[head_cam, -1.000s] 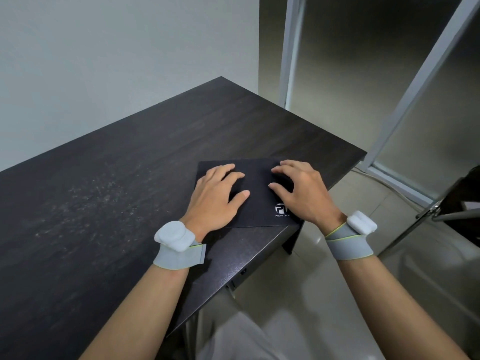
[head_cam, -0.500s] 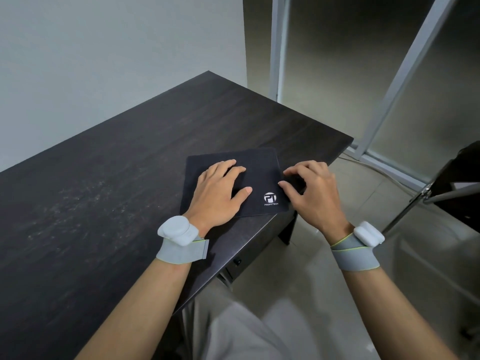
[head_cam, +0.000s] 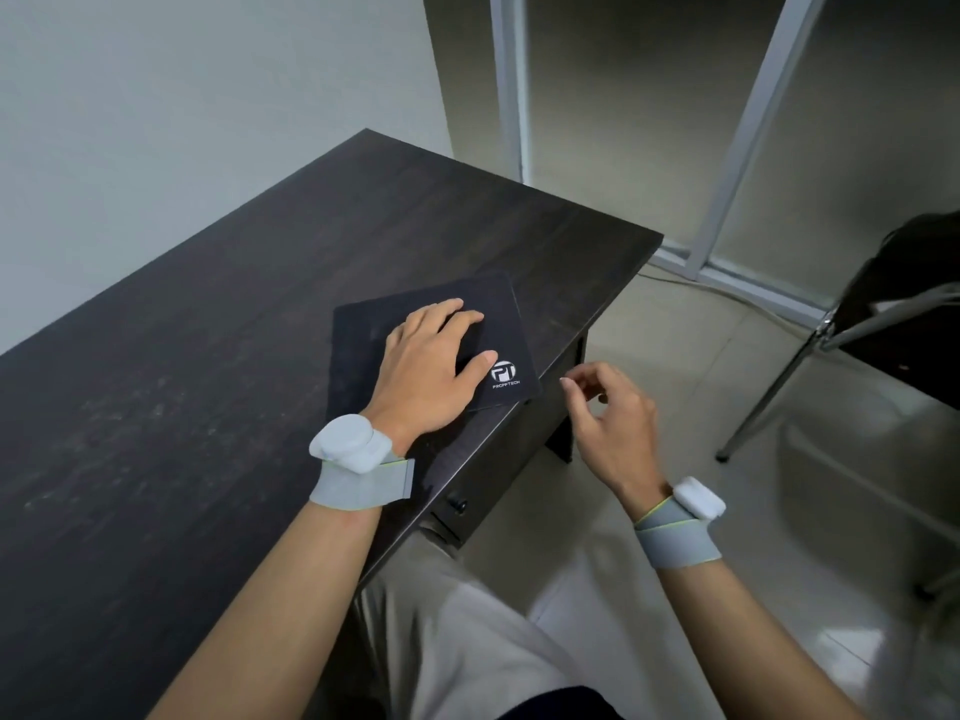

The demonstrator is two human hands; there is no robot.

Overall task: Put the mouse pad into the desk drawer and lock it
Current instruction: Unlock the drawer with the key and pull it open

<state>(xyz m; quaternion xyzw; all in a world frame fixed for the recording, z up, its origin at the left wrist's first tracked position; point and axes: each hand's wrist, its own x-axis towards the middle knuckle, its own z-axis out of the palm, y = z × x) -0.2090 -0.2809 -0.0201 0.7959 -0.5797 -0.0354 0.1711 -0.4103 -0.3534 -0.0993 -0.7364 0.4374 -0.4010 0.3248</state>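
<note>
Mostly dark scene, notes by item:

Mouse pad (head_cam: 496, 309): black, flat on table, near front edge toward right end; near right corner with white logo pokes slightly past table edge; turned a little askew to the edge.

Table (head_cam: 208, 356): dark wood grain, pale scuffs on top left of pad; far edge toward a plain pale wall.

Left hand (head_cam: 426, 371): palm down on pad, covering its middle and near part; fingers (head_cam: 452, 307) loosely spread and laid flat, thumb stretched toward logo; pressing, not gripping.

Right hand (head_cam: 608, 413): off table, in air just beside front right corner, over floor; apart from pad and table; fingers (head_cam: 582, 379) curled in a loose half-open claw, thumb and forefinger tips near each other, pinching nothing.

Wristbands: grey strap with white puck on left wrist (head_cam: 353, 459); same on right wrist (head_cam: 680, 522).

Drawer (head_cam: 457, 485): front face under table edge below left wrist, closed as far as seen; small dark round knob or lock (head_cam: 458, 505) on it, cannot tell which.

Lap: pale trousers (head_cam: 457, 641) below table edge.

Chair (head_cam: 883, 324): metal-framed, dark seat, on right, well apart from table.

Floor (head_cam: 649, 324): pale glossy tiles.

Background: frosted glass panels in pale frames (head_cam: 743, 137) beyond table's right end.
</note>
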